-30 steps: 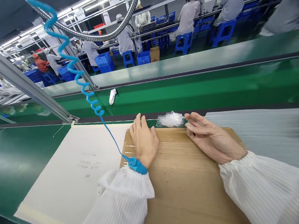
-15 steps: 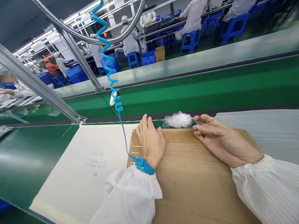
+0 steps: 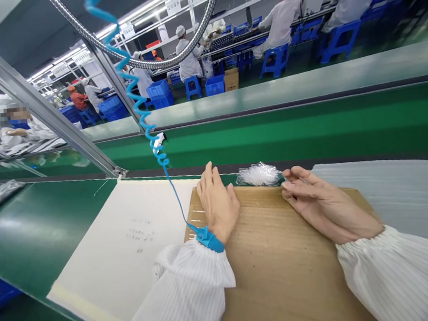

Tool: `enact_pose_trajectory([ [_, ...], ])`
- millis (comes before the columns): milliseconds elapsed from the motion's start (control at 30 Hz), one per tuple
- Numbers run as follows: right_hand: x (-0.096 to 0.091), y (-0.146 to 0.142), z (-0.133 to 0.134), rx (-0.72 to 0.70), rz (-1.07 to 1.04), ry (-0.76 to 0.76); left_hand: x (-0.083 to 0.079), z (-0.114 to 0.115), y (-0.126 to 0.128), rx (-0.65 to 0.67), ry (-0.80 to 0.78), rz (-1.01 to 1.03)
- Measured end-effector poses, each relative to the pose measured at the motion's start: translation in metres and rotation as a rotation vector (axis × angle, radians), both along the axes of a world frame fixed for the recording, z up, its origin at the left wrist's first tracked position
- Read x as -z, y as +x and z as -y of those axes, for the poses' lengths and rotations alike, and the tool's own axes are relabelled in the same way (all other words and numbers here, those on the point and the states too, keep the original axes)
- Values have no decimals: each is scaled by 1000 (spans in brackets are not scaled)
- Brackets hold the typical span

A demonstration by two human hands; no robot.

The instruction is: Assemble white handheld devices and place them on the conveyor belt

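Note:
My left hand [image 3: 220,205] lies flat on the upper left part of a brown cardboard box [image 3: 275,265], fingers stretched toward its far edge. A blue wrist strap [image 3: 209,239] with a coiled blue cord [image 3: 140,114] is around that wrist. At the box's far right edge, my right hand [image 3: 328,203] rests on its side, fingers loosely curled and thumb a little apart from them. Nothing shows plainly between those fingers. Just beyond the box, between both hands, sits a crumpled bundle of clear plastic [image 3: 259,174], close to my right fingertips.
A white sheet [image 3: 113,249] with faint writing is taped left of the box. White foam sheets [image 3: 404,189] lie to the right. A metal post [image 3: 50,105] slants up at left, and a green conveyor belt [image 3: 289,129] runs behind. Several people work farther back.
The view has shifted slightly, and the coiled cord has swung to the left. Both hands keep nearly the same places on the box.

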State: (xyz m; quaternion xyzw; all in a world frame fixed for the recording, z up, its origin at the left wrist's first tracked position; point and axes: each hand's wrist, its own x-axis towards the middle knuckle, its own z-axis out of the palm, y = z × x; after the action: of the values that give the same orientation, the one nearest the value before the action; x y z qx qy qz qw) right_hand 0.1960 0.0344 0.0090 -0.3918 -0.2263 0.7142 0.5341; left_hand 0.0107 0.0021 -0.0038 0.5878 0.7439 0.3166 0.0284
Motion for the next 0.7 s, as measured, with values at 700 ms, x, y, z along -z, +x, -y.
enact_pose_trajectory([
  [700,3,3,-2,-24,-18,8,-1,1,3,-63,-79,-32],
])
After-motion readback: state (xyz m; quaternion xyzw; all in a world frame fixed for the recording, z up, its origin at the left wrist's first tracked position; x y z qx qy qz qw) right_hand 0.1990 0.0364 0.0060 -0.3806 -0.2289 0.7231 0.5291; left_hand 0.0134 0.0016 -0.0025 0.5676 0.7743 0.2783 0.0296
